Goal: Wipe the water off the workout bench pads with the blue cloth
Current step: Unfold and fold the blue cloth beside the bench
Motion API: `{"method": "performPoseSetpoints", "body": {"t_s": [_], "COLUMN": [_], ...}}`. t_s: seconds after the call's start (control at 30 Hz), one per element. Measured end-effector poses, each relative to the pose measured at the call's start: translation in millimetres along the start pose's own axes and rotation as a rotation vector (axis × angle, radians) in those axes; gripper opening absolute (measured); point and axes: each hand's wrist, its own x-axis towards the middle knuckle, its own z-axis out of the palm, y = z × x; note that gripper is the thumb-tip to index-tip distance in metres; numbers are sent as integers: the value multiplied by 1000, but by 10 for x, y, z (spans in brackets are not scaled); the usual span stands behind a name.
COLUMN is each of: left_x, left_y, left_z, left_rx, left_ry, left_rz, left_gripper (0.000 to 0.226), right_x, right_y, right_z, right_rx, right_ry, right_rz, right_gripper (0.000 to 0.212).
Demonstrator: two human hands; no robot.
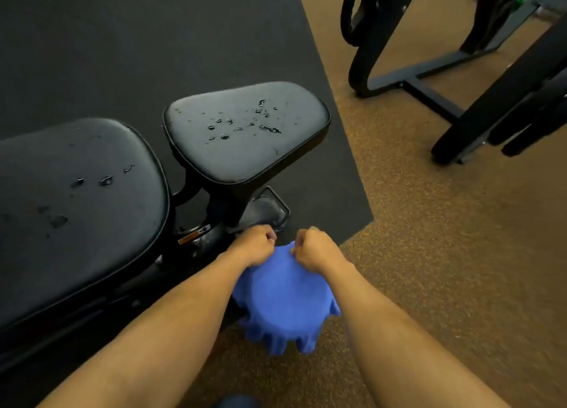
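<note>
Cloth [282, 300], blue, hangs below our two hands, its top edge pinched in the curled fingers of our left hand [256, 244] and right hand [313, 248]. Ahead of the hands sits the seat pad [245, 137], beaded with water [242, 122]; left of them, the back pad [76, 199] carries more drops.

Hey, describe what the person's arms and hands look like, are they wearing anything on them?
Both forearms are bare right to the bottom edge of the picture: no sleeves show. The left hand and right hand wear no gloves, and no watch, band or ring can be seen on wrists or fingers.
</note>
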Motion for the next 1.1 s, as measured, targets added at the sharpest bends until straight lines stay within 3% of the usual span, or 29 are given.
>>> {"method": "performPoseSetpoints", "body": {"t_s": [0.13, 0.23, 0.33, 0.4, 0.53, 0.7, 0.83, 0.97, 1.1], "left_x": [96, 107, 144, 186, 156, 51, 10, 1, -88], "left_y": [-49, -50, -122, -104, 13, -44, 108, 172, 156], "left_z": [-26, -55, -28, -36, 28, -91, -228, -293, -413], "left_rx": [-122, -319, -386, -312, 59, -52, -72, -164, -157], "left_ry": [-218, -324, -342, -328, -362, -202, -207, -235, -143], "left_rz": [-143, -235, -269, -262, -179, -62, 66, 195, 256], "left_gripper": [48, 52, 31, 13, 39, 16, 15, 17, 15], "right_x": [184, 319, 380, 410, 424, 314, 282, 297, 263], "right_y": [-92, -177, -251, -284, -295, -339, -339, -341, -322], "right_z": [-31, -1, 29, 1, -23, -97, -135, -216, -427], "right_rx": [9, 14, -2, -8, -21, -39, -58, -88, -182], "right_ry": [-92, -155, -184, -197, -210, -214, -220, -226, -239], "right_rz": [57, 81, 97, 99, 87, 71, 39, 34, -94], "right_gripper": [18, 16, 3, 12, 27, 32, 50, 37, 21]}}
